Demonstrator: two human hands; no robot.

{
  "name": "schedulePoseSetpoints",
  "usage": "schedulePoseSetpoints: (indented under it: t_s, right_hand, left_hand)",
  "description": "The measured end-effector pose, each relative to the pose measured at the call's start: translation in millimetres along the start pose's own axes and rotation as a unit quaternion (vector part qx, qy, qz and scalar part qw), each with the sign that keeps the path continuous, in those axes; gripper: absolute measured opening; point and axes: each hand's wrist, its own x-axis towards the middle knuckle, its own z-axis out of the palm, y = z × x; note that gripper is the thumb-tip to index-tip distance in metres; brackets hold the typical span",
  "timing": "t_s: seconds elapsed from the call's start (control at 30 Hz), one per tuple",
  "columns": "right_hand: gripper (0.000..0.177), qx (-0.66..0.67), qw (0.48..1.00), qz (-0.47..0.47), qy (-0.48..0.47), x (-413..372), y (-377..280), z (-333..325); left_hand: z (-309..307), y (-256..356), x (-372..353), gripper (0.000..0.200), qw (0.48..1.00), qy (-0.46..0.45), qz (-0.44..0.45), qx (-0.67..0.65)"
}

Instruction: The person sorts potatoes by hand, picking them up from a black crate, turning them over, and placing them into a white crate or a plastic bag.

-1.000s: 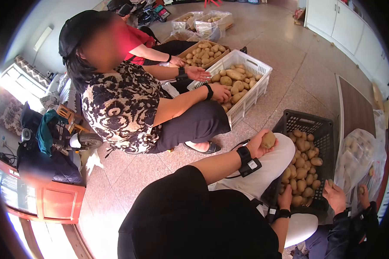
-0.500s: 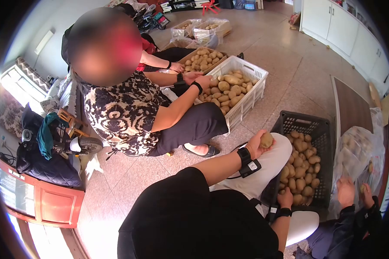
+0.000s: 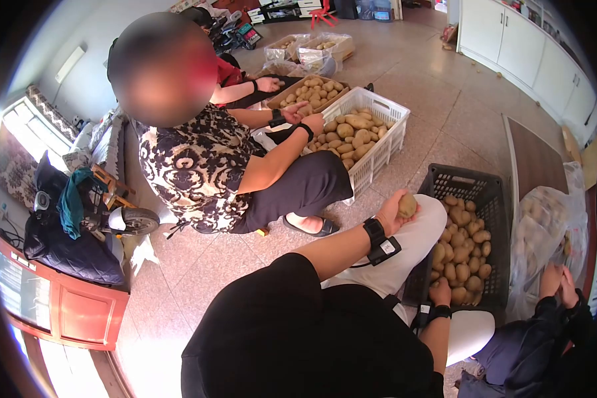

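Observation:
A potato (image 3: 407, 206) rests in my left hand (image 3: 393, 213), its fingers curled round it, above my light-coloured trouser leg. My right hand (image 3: 440, 292) reaches down at the near left corner of the black crate (image 3: 472, 178), against the potatoes (image 3: 463, 252) inside. The fingertips of that hand are hidden, so what it may hold does not show. Many potatoes fill much of the crate, which stands on the floor beside my knees.
A person in a patterned top sits at the left, hands over a white crate (image 3: 399, 136) of potatoes. Behind is a box (image 3: 341, 93) of potatoes. Another person's hands are near a clear plastic bag (image 3: 540, 222) at the right. A brown board (image 3: 537, 159) lies beyond.
My left hand has turned slightly and moved a little up with the potato. My right hand sits slightly higher. The hands of the person at the right have come together.

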Motion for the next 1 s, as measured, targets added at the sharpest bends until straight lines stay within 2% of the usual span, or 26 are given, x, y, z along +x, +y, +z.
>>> schedulePoseSetpoints:
  t_s: [0.1, 0.2, 0.37, 0.47, 0.67, 0.83, 0.87, 0.97, 1.0]
  right_hand:
    - [0.046, -0.001, 1.0, -0.019, -0.017, 2, 4, 1]
    - [0.046, -0.015, 0.999, 0.023, -0.03, -13, -22, -19]
    - [0.047, -0.026, 0.999, 0.037, -0.031, -12, -20, -16]
    - [0.055, -0.018, 0.999, 0.027, -0.027, -6, -11, -9]
    - [0.054, -0.002, 0.999, 0.015, -0.034, -3, -3, -8]
    - [0.058, 0.006, 0.999, 0.033, -0.029, -9, -11, -13]
    - [0.045, 0.023, 1.0, 0.007, 0.018, -7, -6, -7]
    - [0.045, 0.03, 1.0, 0.0, 0.01, -7, -6, -8]
    - [0.045, 0.03, 0.999, 0.006, 0.012, -6, -9, -10]
  left_hand:
    - [0, 0, -6, 0.033, 0.999, -0.026, 0.005, -0.023]
    - [8, 4, -14, 0.033, 1.0, -0.027, 0.003, -0.015]
    - [12, 19, -25, 0.033, 1.0, -0.024, 0.002, 0.0]
    - [25, 41, -34, 0.029, 0.998, 0.037, 0.045, -0.013]
    - [47, 79, -24, 0.034, 0.992, 0.0, 0.113, -0.057]
    - [28, 65, 5, 0.036, 0.995, 0.029, 0.044, -0.087]
    - [22, 61, 12, 0.035, 0.994, 0.054, 0.047, -0.089]
    - [-3, 57, 37, 0.034, 0.99, 0.092, 0.044, -0.093]
    - [-13, 59, 50, 0.032, 0.987, 0.108, 0.068, -0.097]
